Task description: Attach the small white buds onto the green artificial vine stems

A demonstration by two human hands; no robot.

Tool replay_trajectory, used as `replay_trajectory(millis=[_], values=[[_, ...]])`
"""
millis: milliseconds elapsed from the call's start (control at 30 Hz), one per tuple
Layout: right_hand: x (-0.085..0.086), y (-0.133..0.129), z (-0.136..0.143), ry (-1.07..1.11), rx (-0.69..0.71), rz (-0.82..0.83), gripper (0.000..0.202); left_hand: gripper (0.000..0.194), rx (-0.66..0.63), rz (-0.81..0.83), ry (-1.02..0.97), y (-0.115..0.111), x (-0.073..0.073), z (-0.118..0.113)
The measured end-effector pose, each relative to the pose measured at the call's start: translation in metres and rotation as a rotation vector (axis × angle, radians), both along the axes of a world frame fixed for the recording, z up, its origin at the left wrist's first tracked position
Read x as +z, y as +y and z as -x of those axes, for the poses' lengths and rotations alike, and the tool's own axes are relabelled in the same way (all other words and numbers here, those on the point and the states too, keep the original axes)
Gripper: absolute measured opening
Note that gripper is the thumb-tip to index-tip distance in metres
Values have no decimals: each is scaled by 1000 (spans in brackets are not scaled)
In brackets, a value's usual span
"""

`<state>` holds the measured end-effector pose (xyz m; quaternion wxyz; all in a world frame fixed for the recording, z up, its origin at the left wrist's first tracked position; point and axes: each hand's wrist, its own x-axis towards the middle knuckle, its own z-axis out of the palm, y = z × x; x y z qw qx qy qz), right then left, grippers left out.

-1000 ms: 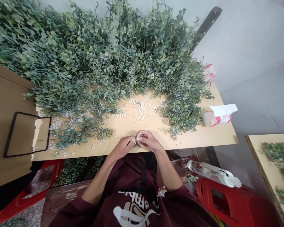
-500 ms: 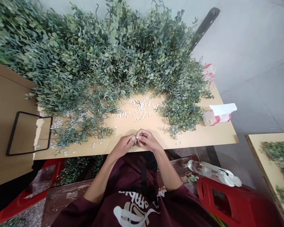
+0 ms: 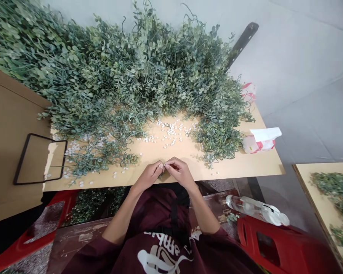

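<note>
My view has tipped a little since a second ago, so everything sits slightly lower and further right in the picture, while my hands have stayed together at the near edge of the surface.

Far left, a black wire frame lies flat on the wood, its right side overlapping a patch of light. Just right of it, small white beads are tangled among the trailing stems. The big heap of green foliage covers the whole back of the surface from left to right, and a looser scatter of white pieces lies in the bare gap in front of it.

My left hand is curled, its fingertips pinched against those of my right hand, which is curled the same way. Between the two sets of fingertips I grip one tiny pale piece, too small to make out clearly, held just above the surface edge and near my body.

Further right, a clump of foliage hangs toward the edge, and beyond it a red-and-white tissue pack rests near the right end. Below the surface, a clear plastic bottle lies on a red stool.
</note>
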<state>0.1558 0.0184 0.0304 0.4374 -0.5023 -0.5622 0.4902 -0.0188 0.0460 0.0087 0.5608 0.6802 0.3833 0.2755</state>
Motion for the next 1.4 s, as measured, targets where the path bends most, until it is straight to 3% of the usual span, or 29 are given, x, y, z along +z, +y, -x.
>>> replay_trajectory(millis=[67, 167, 267, 367, 467, 533, 633, 733, 833, 1033, 1200, 1400], values=[[10, 12, -8, -119, 66, -27, 22, 42, -14, -30, 16, 0, 1, -1], [16, 41, -13, -306, 36, -47, 20, 37, -29, -94, 101, -3, 3, -3], [13, 71, -5, -562, 54, -18, 21, 28, -35, -183, 194, -6, 4, -1], [9, 90, 5, -797, 78, -10, 17, 33, -69, -291, 203, -10, 0, 2], [7, 94, 9, -853, 75, -28, 13, 26, -96, -380, 210, -13, -6, 5], [6, 91, 5, -750, 73, 4, 12, 22, -103, -433, 213, -14, -11, 5], [6, 79, -6, -390, 85, 137, 7, 18, -87, -467, 198, -14, -16, 5], [6, 62, -19, -37, 82, 196, 16, 18, -37, -422, 161, -13, -15, 5], [5, 42, -28, 160, 14, 202, 23, 20, 42, -330, 134, -13, -12, 5], [-6, 10, -21, 417, 5, 351, 28, 21, 145, -183, 160, -12, -7, 3], [-19, 1, -9, 538, 4, 411, 29, 16, 55, -296, 165, -12, -6, 2], [-25, 1, -11, 597, -25, 402, 28, 14, -14, -407, 178, -12, -16, 0]])
